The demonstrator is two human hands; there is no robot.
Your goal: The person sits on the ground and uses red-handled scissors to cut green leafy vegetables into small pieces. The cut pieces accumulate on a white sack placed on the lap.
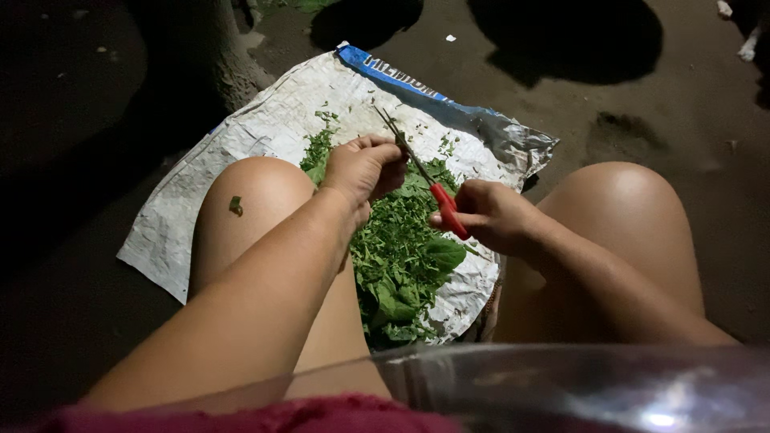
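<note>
My right hand (pixel 491 215) grips the red handles of a pair of scissors (pixel 417 170), whose thin blades point up and away to the left. My left hand (pixel 365 167) is closed near the blades, its fingertips pinching something small that I cannot make out. Below both hands lies a pile of cut green leaves (pixel 401 256) on a white woven sack (pixel 265 128) spread on the ground between my bare knees.
The sack has a blue printed edge (pixel 417 84) at the far side. Dark dirt ground surrounds it, with a tree trunk (pixel 216 56) at the upper left. A shiny metal bowl rim (pixel 577 385) sits at the bottom. A leaf scrap (pixel 236 206) clings to my left knee.
</note>
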